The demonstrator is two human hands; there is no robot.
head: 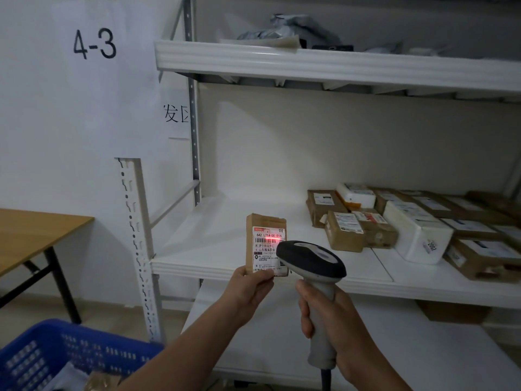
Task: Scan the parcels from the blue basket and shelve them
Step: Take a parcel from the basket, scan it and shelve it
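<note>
white shelving (214,249) behind: a brown parcel (265,238) is pinched upright above the fingers of the left hand (251,289), and a scanner (313,261) is gripped in the curled right hand (332,320) just beside.

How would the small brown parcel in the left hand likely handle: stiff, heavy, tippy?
Probably light: the left hand holds the small brown parcel upright by its bottom edge alone. Likely stiff: it stands straight, no sag. Tall and narrow, so stood on end on the shelf it may tip.
</note>
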